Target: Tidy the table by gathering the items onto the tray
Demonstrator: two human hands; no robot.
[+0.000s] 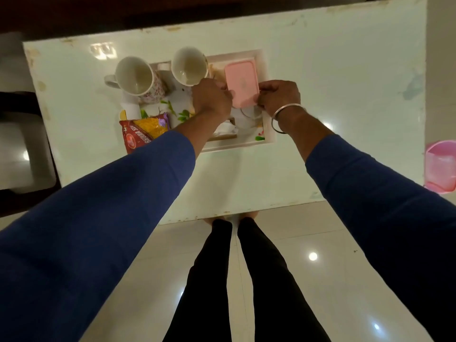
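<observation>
A white tray (267, 134) with a floral print sits on the pale table (333, 95). A pink lidded box (241, 81) is over the tray's far right part. My left hand (211, 98) grips its left edge and my right hand (280, 96) grips its right edge. Two white mugs stand on the tray's left side: a floral one (138, 79) and a plain one (189, 65). A red and yellow snack packet (145, 132) lies at the tray's near left corner. White items under my left forearm are partly hidden.
A pink plastic container (441, 166) stands off the table's right edge. A dark chair (22, 144) is at the left. The tiled floor and my legs are below the near table edge.
</observation>
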